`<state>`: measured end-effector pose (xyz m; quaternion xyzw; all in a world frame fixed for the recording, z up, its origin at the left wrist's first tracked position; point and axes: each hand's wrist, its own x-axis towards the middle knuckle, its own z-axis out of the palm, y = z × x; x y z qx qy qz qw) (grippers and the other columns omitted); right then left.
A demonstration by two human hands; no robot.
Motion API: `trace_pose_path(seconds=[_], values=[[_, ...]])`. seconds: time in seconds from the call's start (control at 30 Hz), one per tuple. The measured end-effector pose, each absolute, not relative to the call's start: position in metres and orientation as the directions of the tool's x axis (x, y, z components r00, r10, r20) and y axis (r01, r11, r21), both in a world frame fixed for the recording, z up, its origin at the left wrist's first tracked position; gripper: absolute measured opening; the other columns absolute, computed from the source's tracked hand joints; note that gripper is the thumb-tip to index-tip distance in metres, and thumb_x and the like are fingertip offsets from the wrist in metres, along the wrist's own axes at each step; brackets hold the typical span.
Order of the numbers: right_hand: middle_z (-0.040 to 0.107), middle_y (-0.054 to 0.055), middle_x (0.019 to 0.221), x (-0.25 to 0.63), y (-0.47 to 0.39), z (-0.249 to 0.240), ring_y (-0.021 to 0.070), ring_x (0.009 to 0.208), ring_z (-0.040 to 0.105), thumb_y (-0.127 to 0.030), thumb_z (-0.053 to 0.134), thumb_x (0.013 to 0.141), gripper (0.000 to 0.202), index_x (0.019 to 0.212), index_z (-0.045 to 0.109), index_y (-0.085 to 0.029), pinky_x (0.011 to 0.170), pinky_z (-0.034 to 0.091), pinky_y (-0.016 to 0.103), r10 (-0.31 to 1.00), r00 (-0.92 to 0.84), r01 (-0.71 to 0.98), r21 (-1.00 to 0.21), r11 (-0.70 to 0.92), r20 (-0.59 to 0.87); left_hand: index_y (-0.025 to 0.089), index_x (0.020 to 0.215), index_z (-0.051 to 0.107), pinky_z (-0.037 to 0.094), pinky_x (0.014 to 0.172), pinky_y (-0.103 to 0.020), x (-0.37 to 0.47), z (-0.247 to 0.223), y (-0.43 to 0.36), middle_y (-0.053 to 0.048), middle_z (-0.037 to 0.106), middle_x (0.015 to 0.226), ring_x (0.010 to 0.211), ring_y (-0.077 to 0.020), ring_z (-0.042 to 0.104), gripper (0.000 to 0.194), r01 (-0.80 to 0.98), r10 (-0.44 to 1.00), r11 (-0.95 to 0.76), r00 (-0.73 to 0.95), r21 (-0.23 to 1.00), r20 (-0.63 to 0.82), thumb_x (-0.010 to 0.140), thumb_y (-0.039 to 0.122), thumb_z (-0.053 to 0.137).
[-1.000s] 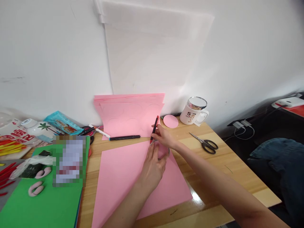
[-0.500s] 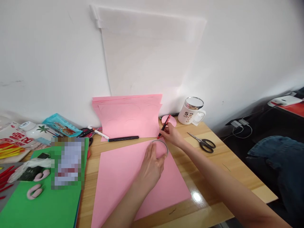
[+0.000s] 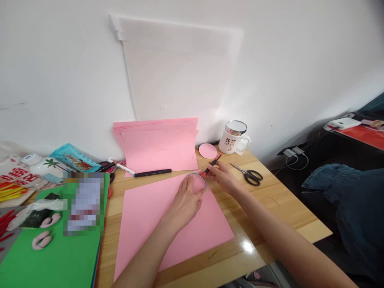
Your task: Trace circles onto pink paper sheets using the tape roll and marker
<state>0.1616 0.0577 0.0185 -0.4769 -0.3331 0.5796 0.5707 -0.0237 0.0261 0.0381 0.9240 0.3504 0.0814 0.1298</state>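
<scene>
A large pink sheet (image 3: 171, 228) lies flat on the wooden table. Near its top right corner rests a thin-rimmed round object (image 3: 206, 183), through which pink shows. My left hand (image 3: 189, 200) presses it down, fingers spread across it. A black and red pencil (image 3: 215, 160) is pinched in my right hand (image 3: 221, 176), its tip at the upper right part of the rim. Behind the sheet, pink papers with faint curved lines (image 3: 159, 148) lean against the wall. A pink paper circle (image 3: 208, 151) lies beside them.
A white lidded mug (image 3: 231, 143) stands at the back right, with black-handled scissors (image 3: 252, 177) in front. A black marker (image 3: 153, 173) lies behind the sheet. Green sheets (image 3: 60, 256), a white bottle (image 3: 45, 168) and a blue packet (image 3: 75, 158) are on the left.
The view has shifted a little, moving most things leftward. My right hand and the pencil have moved along the rim, from its top toward its right side.
</scene>
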Motion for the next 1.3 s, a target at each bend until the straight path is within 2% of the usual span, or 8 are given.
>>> trace_pose_path(seconds=[0.17,0.3,0.57,0.73,0.87,0.97,1.13,1.3], values=[[0.064,-0.002,0.067,0.158,0.057,0.011,0.0182,0.071,0.072,-0.024,0.073,0.073,0.028,0.088,0.049,-0.021,0.077,0.059,0.033,0.963,0.148,-0.361,-0.919,-0.16,-0.226,0.022,0.116,0.059,0.038,0.101,-0.048,-0.027,0.053,0.042,-0.01,0.036,0.141,0.129,-0.0343,0.032,0.033,0.589,0.592,-0.761,0.802,0.27,-0.082,0.087,0.012,0.048],[0.063,-0.003,0.068,0.156,0.057,0.009,0.0162,0.069,0.071,-0.018,0.069,0.077,0.021,0.086,0.049,-0.02,0.075,0.06,0.03,0.954,0.179,-0.366,-0.917,-0.161,-0.239,0.023,0.103,0.06,0.04,0.094,-0.04,-0.025,0.065,0.054,-0.004,0.033,0.145,0.12,-0.0286,0.041,0.036,0.571,0.545,-0.79,0.82,0.222,-0.174,0.08,0.001,0.045],[0.064,0.0,0.069,0.156,0.062,0.007,0.018,0.07,0.072,-0.021,0.063,0.082,0.018,0.085,0.045,-0.02,0.074,0.061,0.034,0.96,0.21,-0.305,-0.945,-0.118,-0.188,0.02,0.108,0.057,0.038,0.096,-0.035,-0.008,0.079,0.058,-0.009,0.057,0.124,0.112,-0.0235,0.052,0.034,0.603,0.573,-0.786,0.793,0.134,-0.207,0.079,0.003,0.052],[0.06,-0.004,0.068,0.156,0.08,0.002,0.0177,0.072,0.071,-0.024,0.06,0.083,0.023,0.087,0.037,-0.024,0.069,0.061,0.031,0.952,0.296,-0.152,-0.988,-0.038,-0.082,0.016,0.104,0.059,0.043,0.087,-0.031,-0.002,0.085,0.055,-0.009,0.063,0.113,0.104,-0.0226,0.057,0.039,0.654,0.619,-0.752,0.744,0.08,-0.251,0.073,-0.004,0.05],[0.06,-0.004,0.067,0.149,0.093,-0.003,0.0178,0.063,0.069,-0.027,0.061,0.08,0.025,0.086,0.037,-0.024,0.057,0.057,0.029,0.962,0.271,0.024,-0.999,-0.029,-0.021,0.013,0.099,0.061,0.042,0.089,-0.031,0.004,0.089,0.054,-0.01,0.065,0.109,0.104,-0.0227,0.058,0.035,0.675,0.638,-0.736,0.716,0.05,-0.283,0.072,-0.006,0.051],[0.06,-0.005,0.062,0.146,0.097,-0.004,0.017,0.056,0.064,-0.029,0.063,0.075,0.026,0.082,0.038,-0.023,0.051,0.05,0.027,0.966,0.257,0.169,-0.985,-0.022,0.023,0.015,0.104,0.061,0.042,0.091,-0.031,0.006,0.092,0.055,-0.009,0.066,0.11,0.105,-0.0231,0.058,0.037,0.676,0.635,-0.735,0.712,0.049,-0.301,0.072,-0.004,0.056],[0.058,-0.005,0.058,0.151,0.095,-0.002,0.0164,0.055,0.058,-0.031,0.065,0.071,0.027,0.076,0.04,-0.023,0.052,0.041,0.027,0.954,0.288,0.346,-0.938,-0.018,0.088,0.017,0.108,0.06,0.042,0.089,-0.031,0.005,0.093,0.054,-0.01,0.064,0.112,0.107,-0.0243,0.057,0.039,0.683,0.64,-0.729,0.704,0.048,-0.308,0.073,-0.001,0.056],[0.061,-0.001,0.065,0.164,0.081,-0.003,0.0184,0.059,0.059,-0.035,0.062,0.071,0.024,0.079,0.043,-0.022,0.054,0.043,0.029,0.934,0.339,0.406,-0.913,-0.037,0.112,0.018,0.11,0.059,0.041,0.088,-0.031,0.006,0.089,0.057,-0.01,0.061,0.118,0.109,-0.0246,0.055,0.043,0.689,0.642,-0.721,0.702,0.067,-0.31,0.071,0.0,0.058]])
